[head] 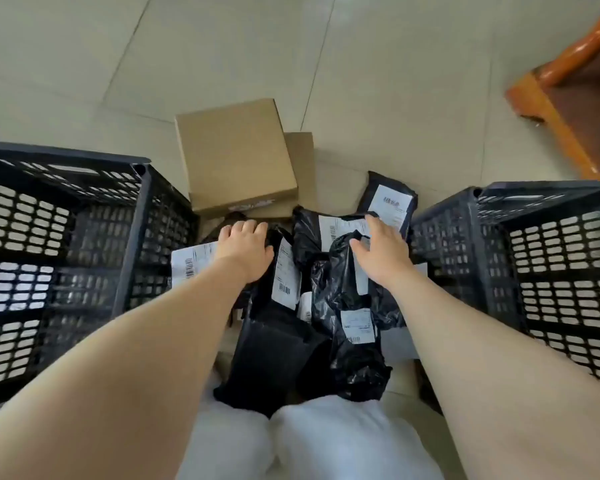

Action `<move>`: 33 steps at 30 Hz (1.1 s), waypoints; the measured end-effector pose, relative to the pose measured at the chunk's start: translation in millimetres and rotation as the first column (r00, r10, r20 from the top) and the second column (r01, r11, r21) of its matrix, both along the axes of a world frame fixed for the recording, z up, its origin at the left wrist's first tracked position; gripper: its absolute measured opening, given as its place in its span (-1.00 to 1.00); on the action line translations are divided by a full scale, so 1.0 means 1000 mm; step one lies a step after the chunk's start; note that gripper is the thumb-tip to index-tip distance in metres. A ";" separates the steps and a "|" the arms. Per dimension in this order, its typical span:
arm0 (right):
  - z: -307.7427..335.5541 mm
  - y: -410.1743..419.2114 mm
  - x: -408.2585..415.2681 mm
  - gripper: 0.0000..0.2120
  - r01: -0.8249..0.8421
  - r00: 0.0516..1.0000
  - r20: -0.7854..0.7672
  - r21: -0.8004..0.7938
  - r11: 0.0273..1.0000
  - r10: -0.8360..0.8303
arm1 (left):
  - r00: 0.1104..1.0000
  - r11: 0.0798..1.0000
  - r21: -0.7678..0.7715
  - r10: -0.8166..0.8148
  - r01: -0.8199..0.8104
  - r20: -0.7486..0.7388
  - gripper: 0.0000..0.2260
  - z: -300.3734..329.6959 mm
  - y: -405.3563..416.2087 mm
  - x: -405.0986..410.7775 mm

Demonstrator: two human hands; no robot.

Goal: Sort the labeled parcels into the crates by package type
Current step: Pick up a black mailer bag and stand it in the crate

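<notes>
Both hands reach down onto a heap of black labeled parcels lying on the tiled floor between two black crates.

The left crate stands at the left edge of the floor, with the left hand just beside it; its fingers curl over the far end of a black mailer, though whether they actually grip it cannot be told. Beyond that hand, a cardboard box lies on a second flat box. The right hand is spread flat, fingers fairly straight, resting on a crinkled black bag beside a labeled mailer. The right crate stands near that hand. An orange stool sits at the floor's far right corner.
</notes>
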State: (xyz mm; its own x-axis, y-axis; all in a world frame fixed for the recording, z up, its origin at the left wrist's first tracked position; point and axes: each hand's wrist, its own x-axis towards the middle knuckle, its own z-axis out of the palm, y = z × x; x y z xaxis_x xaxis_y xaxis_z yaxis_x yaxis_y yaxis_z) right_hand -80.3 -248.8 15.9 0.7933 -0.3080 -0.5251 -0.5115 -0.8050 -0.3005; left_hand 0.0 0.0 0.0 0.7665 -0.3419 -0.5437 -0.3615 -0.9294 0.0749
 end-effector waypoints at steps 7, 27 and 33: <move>-0.058 0.004 0.012 -0.46 -0.001 0.998 0.069 -0.025 1.000 0.003 | 0.997 0.997 -0.057 -0.050 0.053 0.050 -0.51 -0.050 -0.011 0.009; 0.052 0.048 -0.058 -0.83 0.142 0.912 0.387 0.020 0.990 -0.138 | 0.984 0.968 -0.246 0.083 -0.043 0.155 -0.48 0.069 0.025 -0.069; 0.102 0.067 -0.075 -0.85 0.210 0.788 0.543 0.204 0.956 -0.289 | 0.969 0.861 -0.452 0.244 -0.233 -0.036 -0.45 0.103 0.025 -0.106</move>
State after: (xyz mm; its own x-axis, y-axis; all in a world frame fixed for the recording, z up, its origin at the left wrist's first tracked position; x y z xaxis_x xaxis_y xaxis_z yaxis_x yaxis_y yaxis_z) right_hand -155.1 -181.5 118.1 0.8643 -0.4994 -0.0599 -0.3989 -0.6080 -0.6865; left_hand -105.6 24.7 103.1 0.8657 -0.3504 -0.3575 -0.1394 -0.8547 0.5000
